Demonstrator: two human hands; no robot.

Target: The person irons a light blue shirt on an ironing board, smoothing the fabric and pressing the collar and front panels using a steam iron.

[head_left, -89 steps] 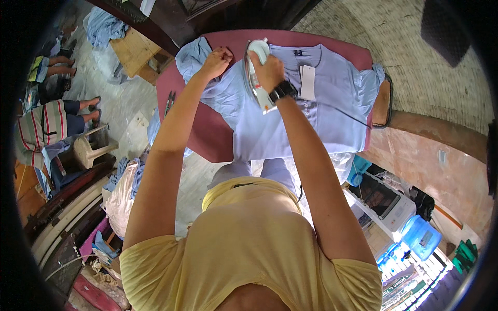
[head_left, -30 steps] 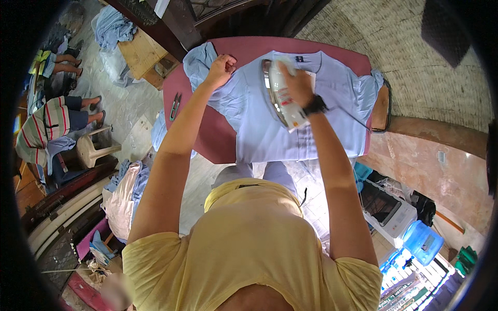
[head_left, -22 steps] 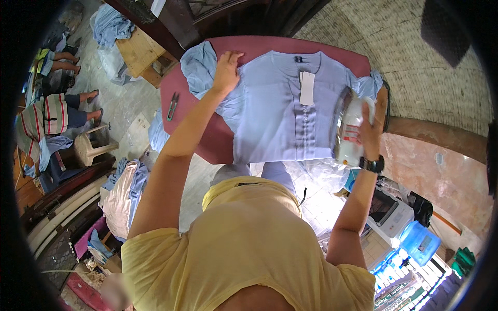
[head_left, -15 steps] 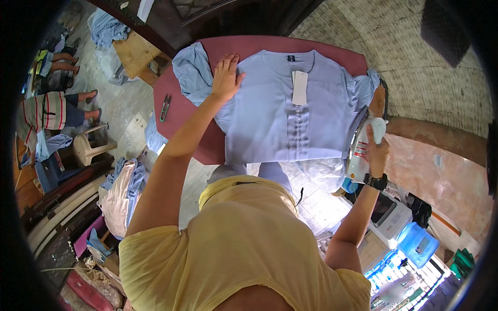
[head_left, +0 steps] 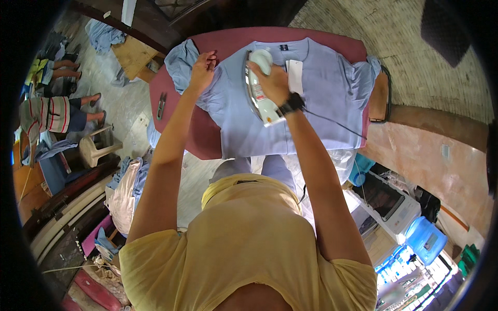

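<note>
A light blue short-sleeved blouse [head_left: 324, 98] with a buttoned placket lies spread out on a maroon padded ironing board [head_left: 202, 137]. My right hand [head_left: 275, 83] is closed around the handle of a white and pale green iron [head_left: 263, 106], which stands over the blouse's left chest side. The iron's cord trails right across the cloth. My left hand [head_left: 203, 71] is by the blouse's left shoulder and bunched sleeve, fingers loosely bent and apart, holding nothing that I can see. A white hang tag [head_left: 294, 78] lies below the neckline, right of the iron.
Dark thread snips [head_left: 161, 106] lie on the board's left side. A wooden rest [head_left: 380, 96] with a black metal frame adjoins its right end. Piled garments [head_left: 124, 194], a beige plastic stool [head_left: 98, 147] and another person [head_left: 57, 114] are at left. A blue water bottle [head_left: 425, 241] stands lower right.
My right hand has carried the iron from the board's right end leftward onto the blouse's left chest. My left hand has shifted slightly left, its fingers no longer flat on the cloth.
</note>
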